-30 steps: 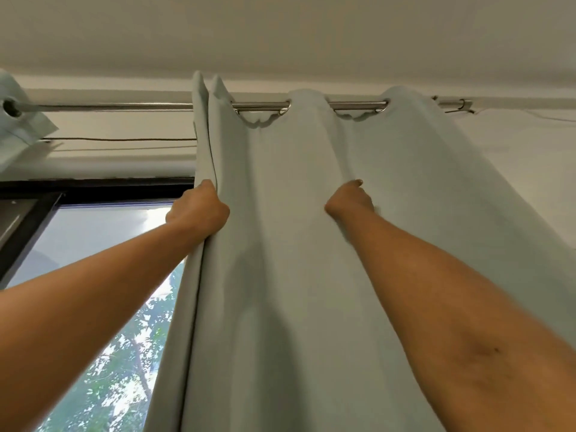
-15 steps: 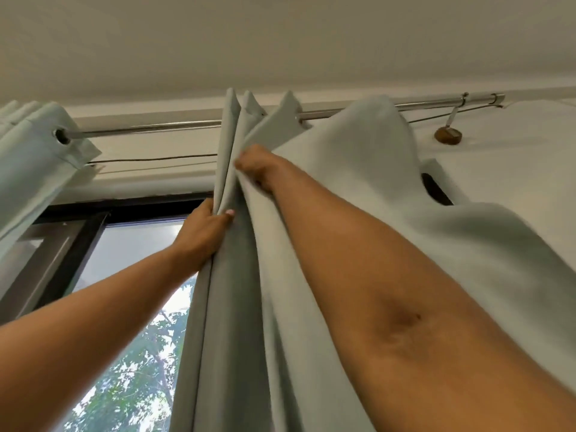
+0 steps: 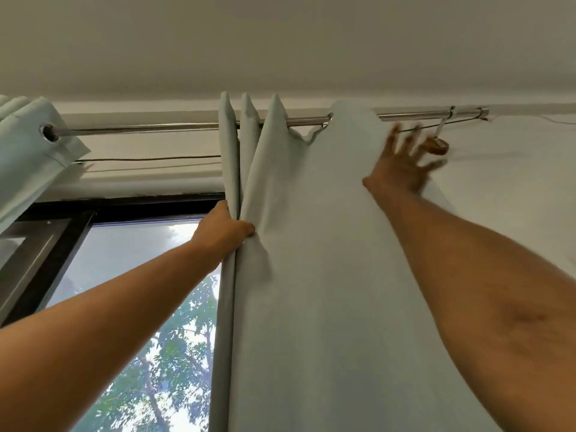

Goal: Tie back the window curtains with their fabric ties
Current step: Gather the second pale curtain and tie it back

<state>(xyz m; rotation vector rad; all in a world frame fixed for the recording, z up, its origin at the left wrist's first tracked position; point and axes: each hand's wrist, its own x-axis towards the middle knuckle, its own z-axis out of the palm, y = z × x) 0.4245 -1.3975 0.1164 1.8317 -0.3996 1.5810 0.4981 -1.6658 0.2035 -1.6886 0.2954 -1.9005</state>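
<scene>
Head view looked up at the pale green curtain (image 3: 327, 275), which hung from the metal rod (image 3: 156, 128) on the right side of the window (image 3: 140, 244); its left edge was bunched into three upright folds, and the rest fell as a broader sheet toward the right. The left hand (image 3: 223, 235) gripped those bunched folds just below the top of the window frame, fingers curled behind the cloth and thumb pressed on the front, in the same place as half a second before. The right hand (image 3: 402, 169) had changed most; half a second earlier it had pinched a fold close beside the left hand, and now it was well apart from it, far to the right at the curtain's outer edge, its fingers spread wide and holding nothing; the blur hid whether the palm touched the cloth. A small brown pendant (image 3: 438, 145) hung from the rod just beside those fingertips. The fold it had held stood by the other two; a second curtain (image 3: 28, 157) hung gathered at the rod's left end.
</scene>
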